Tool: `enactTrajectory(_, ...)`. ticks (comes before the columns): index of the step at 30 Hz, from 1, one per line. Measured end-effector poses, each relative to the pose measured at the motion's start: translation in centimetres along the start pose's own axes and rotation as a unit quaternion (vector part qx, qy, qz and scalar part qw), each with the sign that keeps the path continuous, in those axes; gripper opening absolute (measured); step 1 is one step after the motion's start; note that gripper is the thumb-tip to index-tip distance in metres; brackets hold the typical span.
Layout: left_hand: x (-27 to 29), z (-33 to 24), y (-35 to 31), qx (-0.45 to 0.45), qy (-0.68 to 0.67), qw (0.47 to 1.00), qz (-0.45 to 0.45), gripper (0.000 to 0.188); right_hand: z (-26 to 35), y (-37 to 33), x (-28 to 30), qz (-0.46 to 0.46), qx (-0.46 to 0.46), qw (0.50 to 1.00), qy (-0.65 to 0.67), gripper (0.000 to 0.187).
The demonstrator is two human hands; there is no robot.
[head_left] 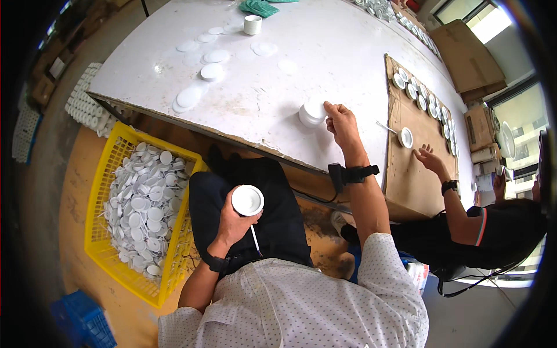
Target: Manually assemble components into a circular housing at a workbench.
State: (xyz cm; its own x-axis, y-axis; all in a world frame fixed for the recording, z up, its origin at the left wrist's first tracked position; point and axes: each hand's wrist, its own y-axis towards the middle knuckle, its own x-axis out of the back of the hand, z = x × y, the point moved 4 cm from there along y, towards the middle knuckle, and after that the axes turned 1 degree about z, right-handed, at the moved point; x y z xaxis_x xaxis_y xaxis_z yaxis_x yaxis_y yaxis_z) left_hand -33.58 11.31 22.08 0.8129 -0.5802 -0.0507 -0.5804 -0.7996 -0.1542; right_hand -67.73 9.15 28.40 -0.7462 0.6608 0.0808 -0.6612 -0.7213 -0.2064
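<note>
In front of my lap, my left hand (pixel 234 217) is wrapped round a white, round, dish-shaped light fitting (pixel 248 200), its open face turned up. A white lead (pixel 255 239) hangs from it over my dark trousers. On the table near its front edge stands a short stack of thin white discs (pixel 312 115). My right hand (pixel 341 123) pinches the edge of the stack's top disc between thumb and finger; whether that disc is lifted off the others I cannot tell.
A yellow basket (pixel 97 200) full of white round pieces stands at my left. Loose translucent discs (pixel 212 72) and a white cup-shaped stack (pixel 252 25) lie on the table (pixel 255 87). On cardboard (pixel 400 168) at right are similar fittings (pixel 422 102), beside a co-worker's hand (pixel 430 159).
</note>
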Motion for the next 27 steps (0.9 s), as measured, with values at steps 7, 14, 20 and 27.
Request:
enactTrajectory(7,-0.8,-0.2,0.3,0.009,-0.034,0.998,0.046,0.062,-0.8,-3.4,1.0,-0.002,-0.002,0.979,0.204,0.015)
enactTrajectory(14,-1.4,-2.1,1.3,0.03,-0.1,0.991,0.084,0.064,-2.4,-7.9,-0.6,0.033,-0.054,0.962,0.265,0.006)
enactTrajectory(20,-1.5,-2.6,2.0,0.01,-0.122,0.987,0.104,0.065,-3.0,-11.6,-3.6,0.015,0.035,0.996,0.083,0.009)
enactTrajectory(27,-1.3,-2.4,2.1,-0.036,-0.188,0.972,0.135,0.066,-2.1,-18.0,-8.4,0.122,0.558,0.743,-0.347,0.046)
